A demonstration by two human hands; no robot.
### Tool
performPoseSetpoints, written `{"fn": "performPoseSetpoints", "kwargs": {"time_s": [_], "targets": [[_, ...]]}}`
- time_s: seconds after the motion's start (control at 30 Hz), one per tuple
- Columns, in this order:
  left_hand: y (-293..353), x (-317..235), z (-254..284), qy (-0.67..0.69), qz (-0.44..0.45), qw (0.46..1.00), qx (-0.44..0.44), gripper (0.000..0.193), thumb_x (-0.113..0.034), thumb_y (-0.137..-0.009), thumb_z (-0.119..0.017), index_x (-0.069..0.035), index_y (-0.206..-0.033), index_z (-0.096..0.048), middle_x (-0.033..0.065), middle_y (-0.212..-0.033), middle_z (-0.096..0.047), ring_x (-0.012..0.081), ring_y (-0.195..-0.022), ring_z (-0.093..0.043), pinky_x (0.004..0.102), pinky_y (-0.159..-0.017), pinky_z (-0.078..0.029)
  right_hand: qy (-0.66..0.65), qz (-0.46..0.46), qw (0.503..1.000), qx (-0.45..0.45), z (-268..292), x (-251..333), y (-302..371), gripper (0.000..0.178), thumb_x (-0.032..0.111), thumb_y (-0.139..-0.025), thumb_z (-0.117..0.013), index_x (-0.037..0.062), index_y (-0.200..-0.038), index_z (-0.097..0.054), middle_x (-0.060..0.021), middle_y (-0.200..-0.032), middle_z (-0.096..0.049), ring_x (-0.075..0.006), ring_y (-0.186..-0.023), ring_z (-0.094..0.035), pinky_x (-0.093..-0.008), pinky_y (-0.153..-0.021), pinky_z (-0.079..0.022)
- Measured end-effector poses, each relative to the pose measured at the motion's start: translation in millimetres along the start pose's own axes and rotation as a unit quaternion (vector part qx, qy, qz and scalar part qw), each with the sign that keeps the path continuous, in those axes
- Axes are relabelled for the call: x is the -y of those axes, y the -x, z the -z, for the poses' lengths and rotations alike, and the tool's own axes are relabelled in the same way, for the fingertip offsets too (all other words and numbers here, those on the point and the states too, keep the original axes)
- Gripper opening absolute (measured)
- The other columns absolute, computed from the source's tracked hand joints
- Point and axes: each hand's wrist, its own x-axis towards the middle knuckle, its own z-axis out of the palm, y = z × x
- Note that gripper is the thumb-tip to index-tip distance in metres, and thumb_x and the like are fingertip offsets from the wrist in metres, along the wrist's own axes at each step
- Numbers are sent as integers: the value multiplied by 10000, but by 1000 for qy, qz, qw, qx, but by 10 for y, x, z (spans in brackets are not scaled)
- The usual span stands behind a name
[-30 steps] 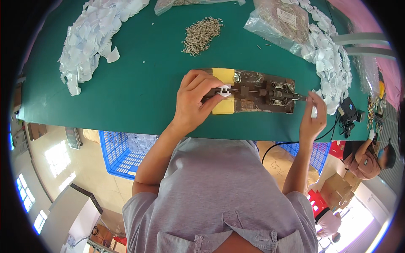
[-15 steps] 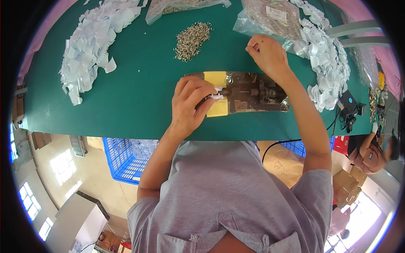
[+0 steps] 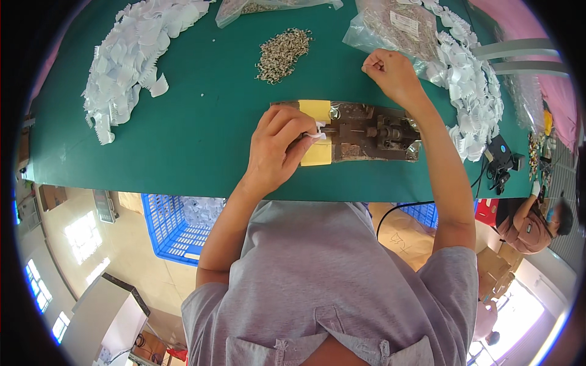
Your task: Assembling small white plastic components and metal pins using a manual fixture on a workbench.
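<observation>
My left hand [image 3: 279,141] is closed around a small white plastic piece [image 3: 318,131], most of which its fingers hide. That piece is up against the left end of a dark metal bench fixture [image 3: 360,133], over a yellow patch [image 3: 315,157] on its base. Above the fixture's right part, my right hand [image 3: 394,74] hovers with fingers curled together; whatever may be in them is hidden. Beyond the fixture lies a heap of small metal clips or springs [image 3: 284,55] on the green table [image 3: 183,140].
White toothed plastic pieces form one pile at left [image 3: 128,67] and another at right [image 3: 467,91]. Clear bags [image 3: 397,27] lie at the far edge. A black adapter with cables [image 3: 502,152] sits at right. Below the table stands a blue crate [image 3: 174,229]; a co-worker [image 3: 531,226] is at far right.
The view has shifted slightly. Both hands keep nearly the same places: the left at the fixture with the white piece, the right still curled above it.
</observation>
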Motion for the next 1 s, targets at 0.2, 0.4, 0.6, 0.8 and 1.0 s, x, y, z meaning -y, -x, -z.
{"fn": "performPoseSetpoints", "kwargs": {"time_s": [0.2,0.4,0.6,0.8,1.0], "targets": [[-2,21,9,-18,-9,1000,10,228,36,-797,-795,-55,-962,-667,79,-1015,-680,313,-983,-627,404,-830,-514,-54,-2,998,-23,55,51,92,164,148,-891,-741,19,-990,-717,-102,-902,-750,-228,-845,-718,-358,-805,-571],[0,41,-9,-50,-27,998,-8,246,-4,-768,-830,-73,-944,-673,56,-990,-688,303,-974,-629,408,-836,-517,1,-29,998,-57,38,112,80,182,131,-868,-756,24,-1010,-716,-127,-927,-767,-292,-881,-750,-392,-835,-584],[3,52,-22,-53,-43,998,-17,252,-15,-767,-837,-77,-940,-665,54,-990,-689,303,-968,-629,409,-836,-515,21,-32,997,-65,45,-42,1,166,160,-877,-744,38,-989,-744,-130,-944,-774,-320,-889,-747,-415,-835,-581],[-1,51,-34,-41,-38,998,-12,259,-7,-770,-833,-77,-949,-661,55,-991,-685,308,-968,-626,410,-829,-513,96,-56,993,-50,25,59,-35,166,206,-897,-683,49,-906,-735,-145,-936,-765,-344,-880,-735,-449,-831,-572],[27,44,-39,-34,-18,999,-20,245,-44,-778,-808,-103,-969,-668,28,-1001,-695,316,-983,-614,431,-858,-517,-125,86,988,19,85,536,406,109,95,-886,-701,7,-923,-648,-92,-855,-707,-215,-796,-715,-346,-773,-575]]}}
